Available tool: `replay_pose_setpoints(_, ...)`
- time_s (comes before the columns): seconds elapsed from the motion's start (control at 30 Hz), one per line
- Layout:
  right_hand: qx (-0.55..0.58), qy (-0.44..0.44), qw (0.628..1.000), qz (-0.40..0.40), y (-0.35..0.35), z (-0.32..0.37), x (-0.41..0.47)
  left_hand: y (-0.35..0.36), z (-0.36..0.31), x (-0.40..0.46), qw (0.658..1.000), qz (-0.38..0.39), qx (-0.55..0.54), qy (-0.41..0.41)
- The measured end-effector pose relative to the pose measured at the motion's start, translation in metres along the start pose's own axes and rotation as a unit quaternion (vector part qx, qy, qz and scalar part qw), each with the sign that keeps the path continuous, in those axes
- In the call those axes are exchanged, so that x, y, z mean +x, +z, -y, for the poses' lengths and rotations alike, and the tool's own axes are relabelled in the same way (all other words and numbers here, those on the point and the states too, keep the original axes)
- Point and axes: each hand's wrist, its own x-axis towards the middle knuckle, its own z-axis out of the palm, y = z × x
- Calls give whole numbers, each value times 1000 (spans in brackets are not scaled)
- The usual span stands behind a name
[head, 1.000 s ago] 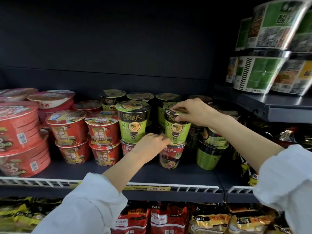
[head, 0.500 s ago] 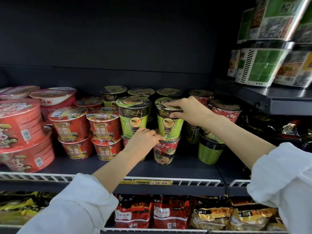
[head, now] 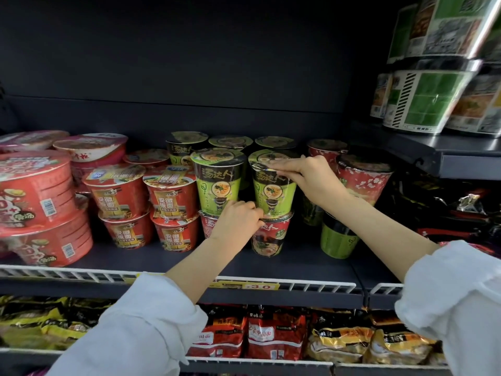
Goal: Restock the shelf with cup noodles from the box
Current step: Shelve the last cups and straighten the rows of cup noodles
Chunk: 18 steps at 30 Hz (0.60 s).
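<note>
Steadying a green cup on the stack

Both hands are on one green cup [head: 273, 185], which stands on a red cup [head: 269, 234] near the middle of the shelf [head: 311, 263], a little back from its front edge. The right hand [head: 306, 180] lies over the lid, fingers flat along the near rim and thumb against the cup's right side. The left hand [head: 235, 226] is curled at the foot of the cup where it meets the red one; its fingertips look to pinch there, though the exact contact is hidden. Just left, a second green cup [head: 218, 180] tops its own stack, nearly touching the first.

Such a cup is likely light, thin-walled and wrapped in slick film, so it should crush or slip if squeezed mid-body. The stiff rim under the lid and the narrow base seem the safest holds. The taper makes the stack tippy, and a nudge could topple the neighbours. The box is not in view.
</note>
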Motion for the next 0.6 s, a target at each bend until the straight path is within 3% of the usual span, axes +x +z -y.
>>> replay_pose_setpoints(0.17,-7,51,998,-32,-2,1,-1,-2,-2,2,1000,10,8,-5)
replay_pose_setpoints(0.23,-17,115,993,-20,7,1,0,-3,-2,3,1000,6,9,-8)
replay_pose_setpoints(0.37,93,244,963,-62,36,1,-8,-5,0,2,1000,-6,-7,-4)
replay_pose_setpoints(0.47,148,223,957,-110,47,-3,-12,-7,1,1,1000,2,-21,-7)
replay_pose_setpoints(0.6,166,205,959,-102,43,-3,-13,-10,-3,1,998,0,-51,-23)
